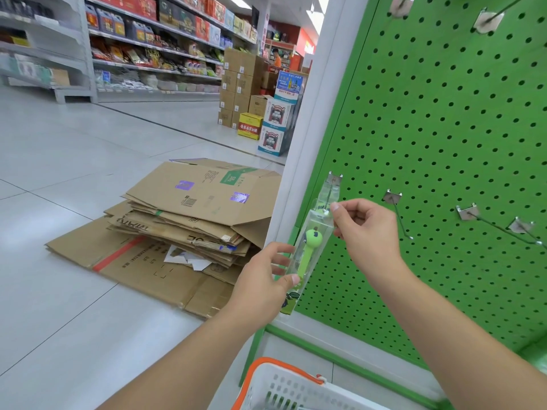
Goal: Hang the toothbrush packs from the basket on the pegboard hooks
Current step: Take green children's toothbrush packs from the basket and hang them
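Toothbrush pack point(307, 250): clear narrow sleeve, green toothbrush with a cartoon head inside, held upright and slightly tilted against the left edge of the green pegboard point(444, 143). Top of pack sits at the leftmost low hook point(334, 187); the clear hang tab overlaps the hook wire, though whether it is fully threaded cannot be told. Right hand point(367, 229) pinches the pack's upper end between thumb and forefinger, other fingers curled. Left hand point(266, 276) holds the lower part, thumb on the front face, fingers behind. Further hooks: one just right of the pack point(398, 214), two more to the far right point(500, 227), all bare; two more at the top of the board point(488, 19). White upright post point(313, 119) borders the board on the left. Basket point(284, 386), white with orange handle, at the near bottom edge, below the hands; contents not readable. Flattened cardboard boxes point(183, 220) stacked on the tiled floor point(74, 149) to the left. Stocked store shelves point(154, 42) and stacked cartons point(239, 84) far behind.
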